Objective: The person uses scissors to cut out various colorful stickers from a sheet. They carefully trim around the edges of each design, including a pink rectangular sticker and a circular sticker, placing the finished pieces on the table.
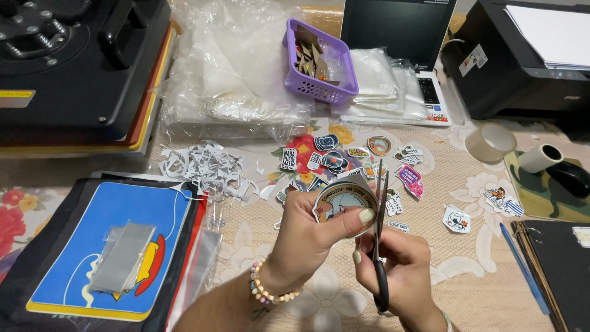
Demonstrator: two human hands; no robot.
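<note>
— What are the hands holding?

— The left hand (307, 224) pinches a round sticker (340, 206) between thumb and fingers, tilted up toward the camera so its edge faces the blades. The right hand (396, 267) is closed around the handles of a pair of scissors (380, 240), points up, blades just beside the sticker's right rim.

— Why so high off the desk?

— Held in the air, the sticker can likely be turned freely while the scissors stay put, which suits trimming a round outline. It sits over the middle of the desk (455, 270), toward the near edge.

— And the mess around it?

— A pile of white paper scraps (206, 166) lies left of centre, looking like trimmed-off borders. Cut stickers (369, 157) are spread face up beyond the hands, toward the far edge, apart enough to see each one.

— Anything else?

— A purple basket (319, 64) of brown card bits rests at the far edge beside clear plastic bags (236, 74). A heat press (74, 61) fills the far left corner, a printer (522, 55) the far right, a laptop (399, 31) between them. Two tape rolls (491, 141) lie near the right edge, with a blue pen (522, 267) and a black binder (562, 270) at the near right corner.
</note>
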